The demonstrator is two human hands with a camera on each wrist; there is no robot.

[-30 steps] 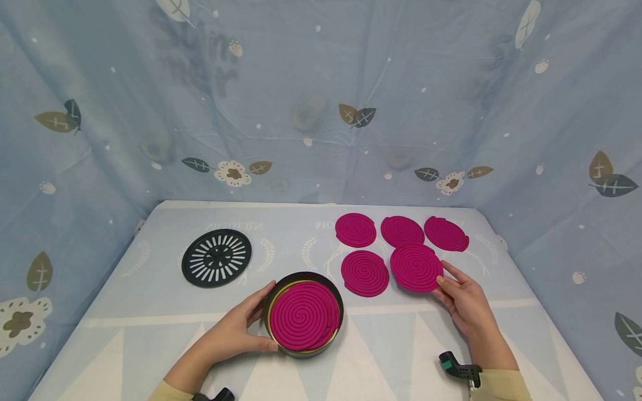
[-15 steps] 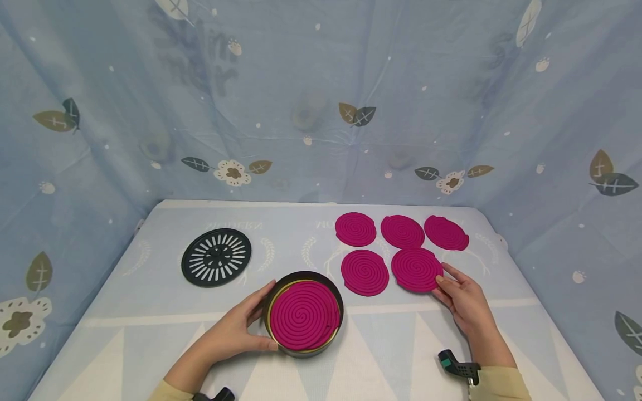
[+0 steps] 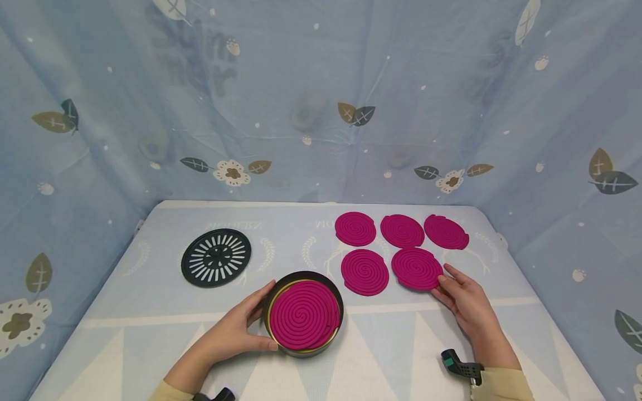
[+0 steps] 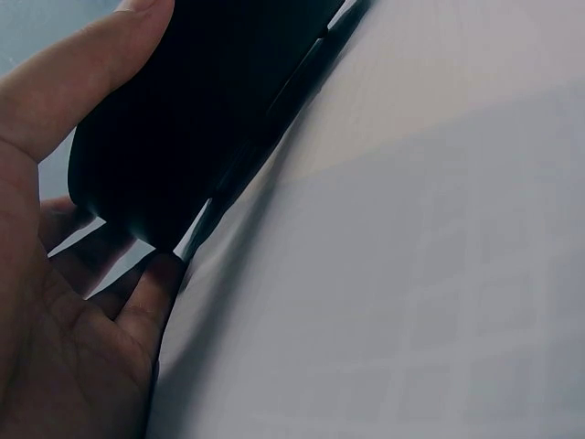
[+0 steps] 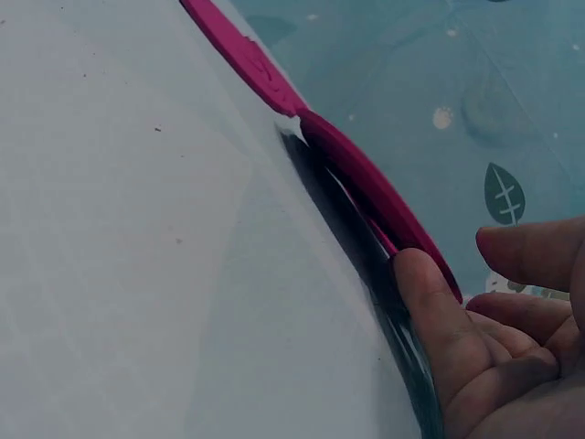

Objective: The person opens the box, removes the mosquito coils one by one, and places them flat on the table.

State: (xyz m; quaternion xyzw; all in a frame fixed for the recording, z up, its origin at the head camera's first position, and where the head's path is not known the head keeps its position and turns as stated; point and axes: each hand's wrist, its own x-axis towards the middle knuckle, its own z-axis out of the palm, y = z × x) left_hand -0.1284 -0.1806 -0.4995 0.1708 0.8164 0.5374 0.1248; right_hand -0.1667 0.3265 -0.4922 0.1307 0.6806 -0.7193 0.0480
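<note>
Magenta mosquito coil: right hand pinches its edge, likely for control; left hand grips tin, apparently steadying.

- left hand: thumb and fingers spread around side of dark container
- container near-black, details lost
- pale worktop, faint grid print, shadow beside container

Coils, centre right: magenta, spiral-patterned. Tin, lower centre: dark, yellow inside. Backdrop, upper frame: blue, leaf-and-flower print.
</note>
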